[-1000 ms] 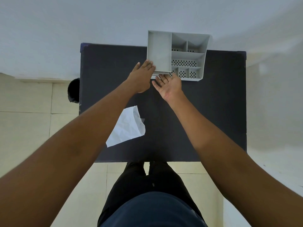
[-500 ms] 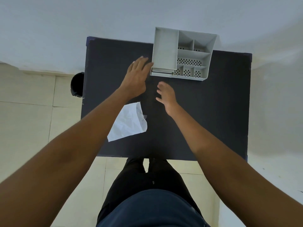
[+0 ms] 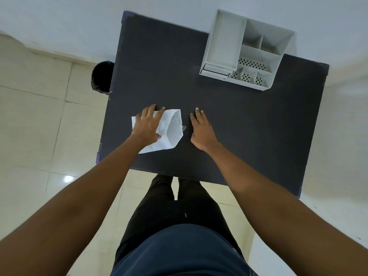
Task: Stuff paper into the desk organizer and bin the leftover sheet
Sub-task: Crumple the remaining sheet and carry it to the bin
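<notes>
A crumpled white paper sheet (image 3: 170,130) lies on the dark table (image 3: 219,120) near its front left. My left hand (image 3: 147,126) rests flat on top of the sheet's left part, fingers spread. Just right of the sheet my right hand (image 3: 201,130) lies flat on the bare table, holding nothing. The grey desk organizer (image 3: 245,50) stands at the table's far right, with a tall left compartment and several small perforated ones; folded paper shows at the near end of the tall compartment. A black bin (image 3: 101,76) sits on the floor by the table's left edge.
Beige tiled floor surrounds the table on the left and front. A pale wall runs behind the table and along the right. My legs stand against the table's front edge.
Both hands have pulled back from the organizer toward the front. The left hand has come down onto the paper sheet and the right hand onto the table beside it.
</notes>
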